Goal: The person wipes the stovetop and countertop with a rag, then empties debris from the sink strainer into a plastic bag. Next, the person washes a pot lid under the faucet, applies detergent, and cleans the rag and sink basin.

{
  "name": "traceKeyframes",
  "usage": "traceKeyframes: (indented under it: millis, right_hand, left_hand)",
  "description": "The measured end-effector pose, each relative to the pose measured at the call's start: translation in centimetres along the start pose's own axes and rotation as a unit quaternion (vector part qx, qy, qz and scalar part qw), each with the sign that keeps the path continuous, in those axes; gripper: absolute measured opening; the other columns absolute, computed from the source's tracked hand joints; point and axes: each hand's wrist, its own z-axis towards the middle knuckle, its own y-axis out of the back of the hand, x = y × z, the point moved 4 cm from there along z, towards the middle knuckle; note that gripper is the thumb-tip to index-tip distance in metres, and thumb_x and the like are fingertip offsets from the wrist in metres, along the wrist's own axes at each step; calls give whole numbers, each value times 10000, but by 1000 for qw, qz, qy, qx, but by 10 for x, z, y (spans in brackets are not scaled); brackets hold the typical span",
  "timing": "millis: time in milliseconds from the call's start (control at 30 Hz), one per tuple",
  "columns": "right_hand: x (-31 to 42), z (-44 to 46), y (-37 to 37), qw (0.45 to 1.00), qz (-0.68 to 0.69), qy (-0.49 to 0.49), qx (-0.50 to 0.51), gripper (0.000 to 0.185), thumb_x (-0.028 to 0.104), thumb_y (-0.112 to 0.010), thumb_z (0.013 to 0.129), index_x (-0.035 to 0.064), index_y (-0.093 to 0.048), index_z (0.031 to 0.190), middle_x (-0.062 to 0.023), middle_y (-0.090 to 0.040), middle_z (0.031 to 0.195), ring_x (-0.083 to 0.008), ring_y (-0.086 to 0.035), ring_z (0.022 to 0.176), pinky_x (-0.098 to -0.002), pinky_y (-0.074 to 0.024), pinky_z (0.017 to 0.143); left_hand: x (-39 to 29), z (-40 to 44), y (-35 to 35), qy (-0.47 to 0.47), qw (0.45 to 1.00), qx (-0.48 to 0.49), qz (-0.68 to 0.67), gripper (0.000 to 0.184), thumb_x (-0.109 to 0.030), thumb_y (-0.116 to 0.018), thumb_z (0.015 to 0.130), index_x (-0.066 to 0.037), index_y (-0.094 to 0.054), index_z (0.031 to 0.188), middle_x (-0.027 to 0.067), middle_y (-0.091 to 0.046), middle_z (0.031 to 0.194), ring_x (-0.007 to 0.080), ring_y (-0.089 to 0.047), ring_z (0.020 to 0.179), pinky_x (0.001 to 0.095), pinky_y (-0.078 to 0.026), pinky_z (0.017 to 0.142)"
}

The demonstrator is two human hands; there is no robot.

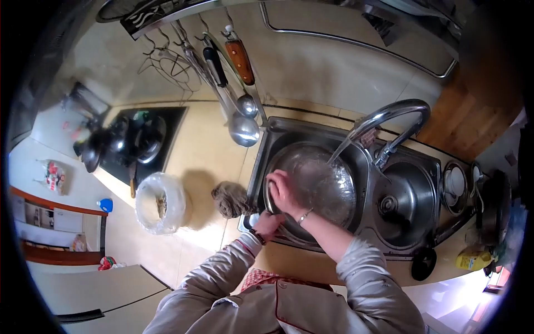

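A large round metal pan (325,192) lies in the left basin of the steel sink (364,214), with water in it. Water runs into it from the curved faucet (397,108). At the pan's left rim, my left hand (269,225) is closed round the edge. My right hand (283,192) is just above it, over the inner left side of the pan, fingers bent against the rim; anything under them is hidden. A crumpled brown cloth (231,199) lies on the counter left of the sink.
A bin lined with clear plastic (161,203) stands left of the cloth. Ladles (243,129) hang above the counter. The stove (142,139) with pans is at the far left. Right of the sink are a dish rack (455,186) and a yellow bottle (473,260).
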Motion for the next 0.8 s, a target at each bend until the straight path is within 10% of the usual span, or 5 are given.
traceKeyframes:
  millis: [167,333,600,800]
  right_hand:
    - [18,25,12,954,-42,261,143,331,169,-673,714,102,-546,1012,-97,-496,1098,-263,-462,1084,-403,-381,960]
    - [-20,50,23,958,-125,232,112,455,52,-697,642,111,-581,1078,-62,-514,1168,-260,-462,1146,-354,-402,962]
    - [-146,15,87,951,-247,-114,-144,194,191,-634,796,66,-592,938,-151,-609,920,-328,-559,895,-390,-450,749]
    - [-158,-106,102,862,-243,-421,-145,224,234,-633,802,23,-584,858,-205,-612,840,-362,-586,771,-424,-460,674]
  left_hand:
    - [-6,14,18,-44,995,41,83,246,-69,-578,743,-8,-592,980,61,-611,797,165,-571,709,319,-476,555]
    - [-17,5,25,-139,990,29,27,309,-34,-555,761,-24,-543,1070,34,-599,804,149,-551,655,292,-463,513]
    - [-13,4,38,-220,971,40,82,349,-10,-519,784,-47,-526,1131,36,-612,940,130,-554,791,276,-480,627]
    - [-14,9,40,-231,972,20,25,390,34,-502,773,-54,-530,1152,28,-617,1004,145,-543,916,287,-432,819]
